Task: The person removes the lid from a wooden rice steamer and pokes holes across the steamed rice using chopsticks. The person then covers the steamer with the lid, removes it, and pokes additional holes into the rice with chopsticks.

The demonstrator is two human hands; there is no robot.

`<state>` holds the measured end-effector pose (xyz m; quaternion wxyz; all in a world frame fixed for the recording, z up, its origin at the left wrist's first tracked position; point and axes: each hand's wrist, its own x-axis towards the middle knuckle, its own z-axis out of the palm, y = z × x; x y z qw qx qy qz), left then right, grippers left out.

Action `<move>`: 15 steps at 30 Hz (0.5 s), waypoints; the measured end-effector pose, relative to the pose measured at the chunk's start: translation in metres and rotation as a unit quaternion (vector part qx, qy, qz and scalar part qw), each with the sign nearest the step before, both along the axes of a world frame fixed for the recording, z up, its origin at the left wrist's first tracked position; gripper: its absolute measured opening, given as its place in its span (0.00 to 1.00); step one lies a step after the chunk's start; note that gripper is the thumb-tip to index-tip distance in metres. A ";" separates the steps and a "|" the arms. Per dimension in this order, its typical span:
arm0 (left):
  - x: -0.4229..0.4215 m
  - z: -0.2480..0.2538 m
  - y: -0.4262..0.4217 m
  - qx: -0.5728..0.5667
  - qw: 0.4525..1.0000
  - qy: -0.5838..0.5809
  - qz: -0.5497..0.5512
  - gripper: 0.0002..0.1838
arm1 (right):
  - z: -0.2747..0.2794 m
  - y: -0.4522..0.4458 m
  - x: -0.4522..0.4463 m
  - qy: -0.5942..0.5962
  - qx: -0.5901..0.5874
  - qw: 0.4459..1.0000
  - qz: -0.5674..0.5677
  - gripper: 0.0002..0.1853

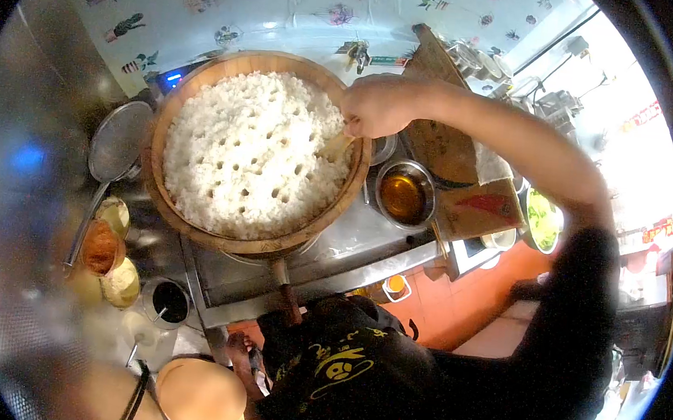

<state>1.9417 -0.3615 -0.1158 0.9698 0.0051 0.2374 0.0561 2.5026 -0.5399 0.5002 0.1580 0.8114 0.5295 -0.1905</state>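
Observation:
A round wooden tub heaped with white cooked rice stands in front of me. Several small holes dot the rice's surface. My right hand reaches over the tub's right rim, its fingers closed round a pale rice paddle. The paddle's blade is partly sunk in the rice, and its handle is mostly hidden by the hand. Low beside my dark apron, my left hand is small and dim. Its fingers are not clear, and a pale-and-dark thing lies close to it.
Right of the tub stand a metal bowl of amber liquid and wooden boards. A long-handled strainer lies to the left. Below it are several ingredient bowls, a dark-filled container and a round, light-brown lid or board.

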 end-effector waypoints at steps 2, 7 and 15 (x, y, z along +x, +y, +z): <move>-0.008 -0.029 0.014 -0.135 0.979 -0.131 -0.072 0.17 | 0.012 0.000 -0.012 0.031 0.042 0.998 -0.036 0.17; -0.026 -0.027 0.027 -0.045 0.987 -0.033 -0.149 0.16 | 0.007 -0.005 -0.005 -0.011 0.025 1.000 0.013 0.16; -0.036 -0.022 0.024 0.280 0.879 0.276 -0.271 0.15 | 0.054 -0.009 -0.015 0.027 0.036 0.999 -0.011 0.14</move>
